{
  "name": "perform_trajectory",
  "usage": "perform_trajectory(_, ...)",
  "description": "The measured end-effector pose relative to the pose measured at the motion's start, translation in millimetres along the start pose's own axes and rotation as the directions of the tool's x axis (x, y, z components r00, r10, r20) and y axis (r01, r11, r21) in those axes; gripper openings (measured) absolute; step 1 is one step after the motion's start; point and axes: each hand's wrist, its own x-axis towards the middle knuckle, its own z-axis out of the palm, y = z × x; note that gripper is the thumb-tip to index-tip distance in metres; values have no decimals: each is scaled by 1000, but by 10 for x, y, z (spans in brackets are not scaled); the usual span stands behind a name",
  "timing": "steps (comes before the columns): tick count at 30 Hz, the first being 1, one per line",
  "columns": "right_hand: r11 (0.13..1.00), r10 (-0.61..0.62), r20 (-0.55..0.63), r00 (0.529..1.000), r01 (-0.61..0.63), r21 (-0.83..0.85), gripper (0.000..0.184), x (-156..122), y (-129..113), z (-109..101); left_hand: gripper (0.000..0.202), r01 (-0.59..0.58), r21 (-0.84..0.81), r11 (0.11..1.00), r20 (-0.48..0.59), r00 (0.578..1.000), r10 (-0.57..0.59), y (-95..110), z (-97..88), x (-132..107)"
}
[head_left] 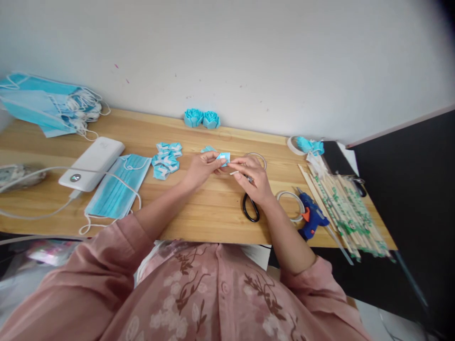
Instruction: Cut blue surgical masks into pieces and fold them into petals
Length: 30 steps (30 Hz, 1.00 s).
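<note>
My left hand (204, 168) pinches a small blue piece (223, 157) of mask-like fabric with a white patch on it. Close beside it, my right hand (253, 177) is closed, with a short white strip (233, 173) at its thumb and fingers. Its fingertips reach the right edge of the blue piece. Below the right hand lie scissors (251, 210) with black handles, their upper part hidden by the hand. Several folded blue pieces with white patches (165, 161) lie left of my left hand. Another bit of blue fabric (208, 148) shows just behind it.
Two blue fabric flowers (202, 118) stand by the wall. To the left are a mask pile (39, 102), a white power bank (91, 163) with a cable and a face mask (119, 184). At right lie a tape ring (290, 206), a blue glue gun (313, 215) and wrapped sticks (350, 208).
</note>
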Motion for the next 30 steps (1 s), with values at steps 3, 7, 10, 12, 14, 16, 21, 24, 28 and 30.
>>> perform_trajectory(3,1000,-4,-2,1000,4,-10,26,2,-4,1,33,-4,0,1000,-10,1000,4,-3,6,1)
perform_trajectory(7,1000,14,24,1000,-14,-17,27,7,-10,6,30,-11,21,1000,-6,1000,11,-21,5,7)
perform_trajectory(10,999,42,18,999,-42,2,26,-1,-4,0,28,-9,45,999,-15,1000,10,-27,3,16)
perform_trajectory(12,996,81,-19,997,-80,43,26,-13,8,-9,25,-6,61,998,-26,1000,8,-20,5,19)
perform_trajectory(14,987,130,-46,991,-124,101,27,-27,23,-16,23,-10,70,997,-38,999,13,-9,10,18)
perform_trajectory(16,972,174,-39,984,-166,166,30,-38,36,-16,23,-20,80,997,-46,999,24,1,14,13)
perform_trajectory(21,939,205,22,979,-203,279,34,-43,41,16,24,-25,104,994,-32,999,29,3,24,3)
perform_trajectory(24,938,228,33,973,-228,262,38,-46,39,24,22,-13,104,994,-23,1000,15,-5,27,7)
perform_trajectory(28,925,260,30,965,-258,280,40,-56,49,18,25,-10,80,997,-6,1000,10,-21,16,18)
perform_trajectory(30,916,266,8,964,-255,309,39,-58,57,19,28,-2,76,997,5,1000,1,-27,7,21)
